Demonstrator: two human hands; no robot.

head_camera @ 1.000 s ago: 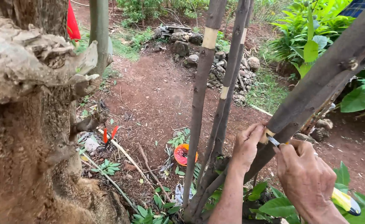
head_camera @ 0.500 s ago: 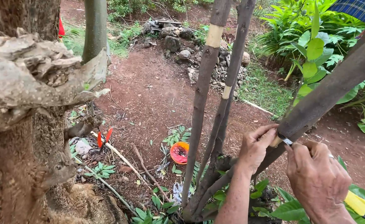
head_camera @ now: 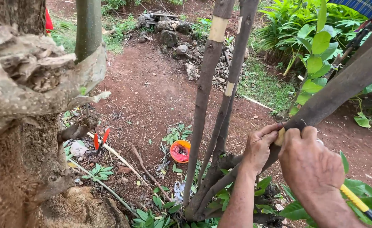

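Observation:
My left hand (head_camera: 260,145) grips a thick dark branch (head_camera: 342,90) that slants up to the right from a cluster of stems. A pale strip of peeled bark shows just beside its fingers. My right hand (head_camera: 310,162) is closed on a knife with a yellow handle (head_camera: 357,202); the handle sticks out below the wrist, and the blade is hidden against the branch. Two more stems (head_camera: 211,88) rise from the same base, each with a ring of bark stripped off.
A large rough tree trunk (head_camera: 21,126) fills the left. On the red soil lie an orange bowl (head_camera: 180,151), red-handled pruning shears (head_camera: 100,140), sticks and plastic scraps. A stone pile (head_camera: 181,38) and leafy plants (head_camera: 317,46) stand behind.
The view has dropped and shifted slightly. My right hand has moved up over the branch, covering the blade that showed before. My left hand keeps its grip.

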